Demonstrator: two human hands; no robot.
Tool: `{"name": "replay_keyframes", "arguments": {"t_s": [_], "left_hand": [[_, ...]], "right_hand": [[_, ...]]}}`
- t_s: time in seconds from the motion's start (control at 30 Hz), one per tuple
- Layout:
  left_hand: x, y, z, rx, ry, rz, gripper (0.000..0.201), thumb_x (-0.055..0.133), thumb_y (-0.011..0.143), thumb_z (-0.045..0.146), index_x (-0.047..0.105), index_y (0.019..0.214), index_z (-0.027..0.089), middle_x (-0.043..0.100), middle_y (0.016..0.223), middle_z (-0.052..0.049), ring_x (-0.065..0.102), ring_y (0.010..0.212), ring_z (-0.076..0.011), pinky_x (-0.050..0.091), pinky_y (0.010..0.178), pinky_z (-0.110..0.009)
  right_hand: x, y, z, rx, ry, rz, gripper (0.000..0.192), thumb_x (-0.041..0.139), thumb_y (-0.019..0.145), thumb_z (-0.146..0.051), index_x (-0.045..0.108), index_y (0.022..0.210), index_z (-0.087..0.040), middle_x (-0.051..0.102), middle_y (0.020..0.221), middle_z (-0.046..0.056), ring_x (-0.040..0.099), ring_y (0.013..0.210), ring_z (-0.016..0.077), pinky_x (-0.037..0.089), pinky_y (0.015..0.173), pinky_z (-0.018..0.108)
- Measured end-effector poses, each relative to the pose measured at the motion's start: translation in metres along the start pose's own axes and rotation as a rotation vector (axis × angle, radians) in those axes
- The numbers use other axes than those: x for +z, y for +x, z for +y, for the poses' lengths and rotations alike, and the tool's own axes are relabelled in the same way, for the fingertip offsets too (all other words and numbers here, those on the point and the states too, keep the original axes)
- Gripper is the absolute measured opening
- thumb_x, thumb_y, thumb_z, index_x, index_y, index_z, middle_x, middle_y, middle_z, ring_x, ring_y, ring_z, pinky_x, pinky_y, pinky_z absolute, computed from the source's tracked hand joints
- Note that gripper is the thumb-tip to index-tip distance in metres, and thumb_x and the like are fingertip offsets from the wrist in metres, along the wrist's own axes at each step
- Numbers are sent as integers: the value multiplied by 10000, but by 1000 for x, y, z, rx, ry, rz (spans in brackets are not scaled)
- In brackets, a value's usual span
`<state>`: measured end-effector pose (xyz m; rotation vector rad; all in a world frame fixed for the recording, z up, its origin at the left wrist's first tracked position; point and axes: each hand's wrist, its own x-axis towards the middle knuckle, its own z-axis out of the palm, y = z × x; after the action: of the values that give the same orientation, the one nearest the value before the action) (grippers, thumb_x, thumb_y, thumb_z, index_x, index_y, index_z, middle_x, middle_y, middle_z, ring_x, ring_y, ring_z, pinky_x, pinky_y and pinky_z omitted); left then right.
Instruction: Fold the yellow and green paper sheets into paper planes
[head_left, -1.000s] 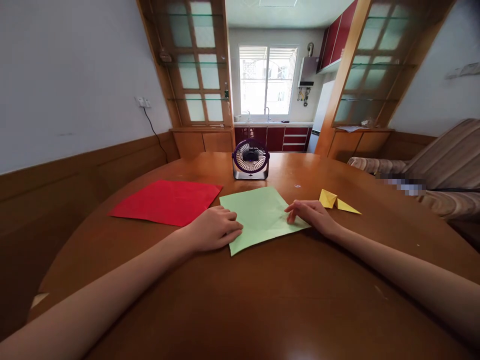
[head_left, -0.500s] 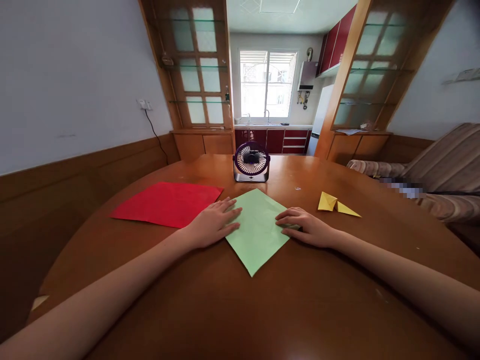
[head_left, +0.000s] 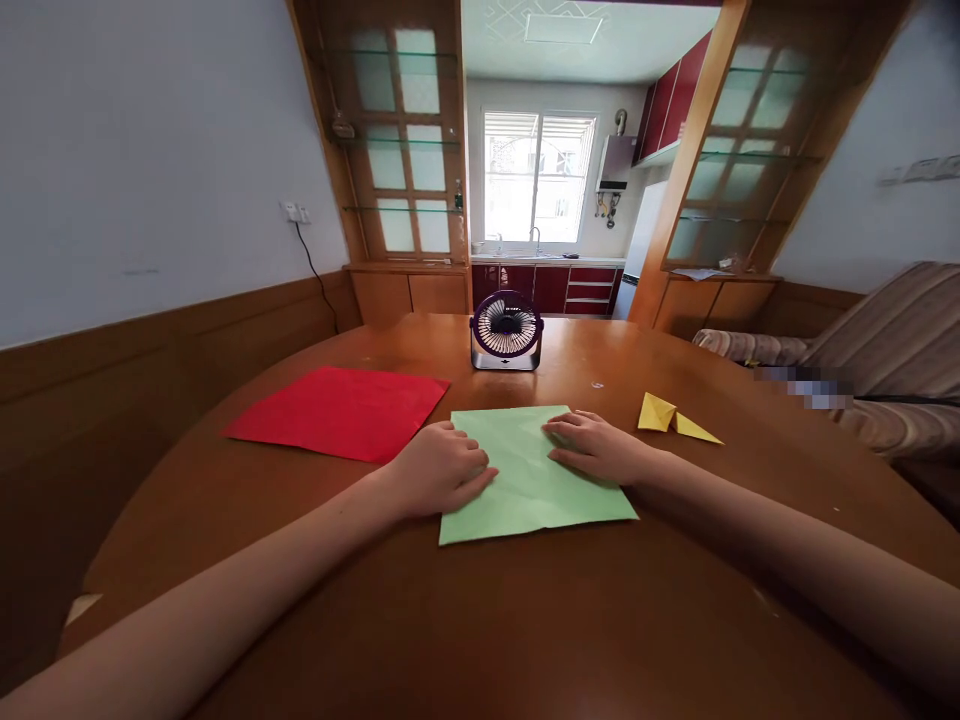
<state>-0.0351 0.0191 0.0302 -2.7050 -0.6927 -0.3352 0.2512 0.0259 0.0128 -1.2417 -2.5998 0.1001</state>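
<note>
A light green paper sheet (head_left: 525, 490) lies flat on the round brown wooden table (head_left: 480, 620), its edges squared to me. My left hand (head_left: 442, 470) rests on its left edge with fingers curled loosely on the paper. My right hand (head_left: 596, 448) lies palm down on the sheet's upper right part, fingers pointing left. Neither hand lifts the sheet.
A red paper sheet (head_left: 341, 412) lies to the left of the green one. A folded yellow paper shape (head_left: 673, 417) sits to the right. A small purple desk fan (head_left: 506, 331) stands behind the sheets. A striped sofa (head_left: 885, 370) is at the right.
The green sheet has been turned on the table, from a diamond pose half a second ago to square now, and both hands shifted with it. The camera tilted slightly down.
</note>
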Motion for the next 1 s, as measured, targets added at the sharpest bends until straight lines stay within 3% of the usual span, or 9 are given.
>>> {"name": "replay_keyframes", "arguments": {"t_s": [0.13,0.23,0.33,0.43,0.57,0.7,0.8,0.9,1.0], "left_hand": [[6,-1,-4,-24,-96,120,370,401,970,332,720,895,160,700,773,-61,644,746,-192,471,698,-321],[14,-3,-8,-85,-160,142,358,427,965,350,676,1128,152,681,1131,-109,630,1043,-231,497,861,-346],[20,-5,-10,-123,-198,47,412,440,964,402,604,1270,182,564,1355,-109,552,1216,-250,468,974,-370],[20,-5,-9,-138,-206,-40,410,426,971,422,617,1256,199,612,1294,-85,600,1144,-240,480,951,-370],[12,-2,-5,-146,-125,-35,347,448,959,384,691,1114,190,694,1062,-81,651,965,-235,497,819,-362],[9,-1,-4,-122,-54,-22,321,467,948,364,728,992,182,667,836,-71,633,804,-213,477,716,-338],[11,-1,-5,-73,-62,2,334,448,954,330,737,906,171,628,753,-57,605,726,-192,467,677,-333],[14,-2,-6,-29,-99,55,332,432,964,309,728,942,159,646,836,-75,615,807,-200,487,748,-349],[18,-4,-7,12,-141,64,332,439,972,335,672,1143,171,639,1148,-119,593,1068,-248,465,936,-412]], "right_hand": [[1,9,1,-60,143,-117,518,465,961,-351,374,1457,-233,441,1480,77,362,1385,283,123,1186,570],[-2,14,1,-102,227,-175,560,485,952,-342,321,1484,-284,412,1504,27,291,1424,280,207,1176,534],[-5,17,-2,-132,203,-138,595,521,930,-345,322,1485,-264,410,1501,49,314,1407,283,295,1143,487],[-8,16,-3,-101,76,-19,628,571,895,-404,373,1457,-202,442,1452,128,426,1316,307,353,1091,490],[-9,7,3,35,-54,90,507,562,893,-458,533,1317,-182,589,1213,149,600,1039,286,478,908,444],[-7,2,14,121,-64,88,347,561,897,-434,659,1095,-167,644,1004,121,623,851,236,493,764,369],[-4,4,20,102,-18,107,247,577,887,-369,690,995,-178,646,928,93,610,796,200,483,728,332],[-3,10,18,67,56,132,202,573,879,-312,701,961,-179,646,917,79,606,787,182,482,726,317],[-4,14,11,52,81,158,200,564,875,-281,708,954,-167,645,899,81,600,768,177,481,711,316]]}}
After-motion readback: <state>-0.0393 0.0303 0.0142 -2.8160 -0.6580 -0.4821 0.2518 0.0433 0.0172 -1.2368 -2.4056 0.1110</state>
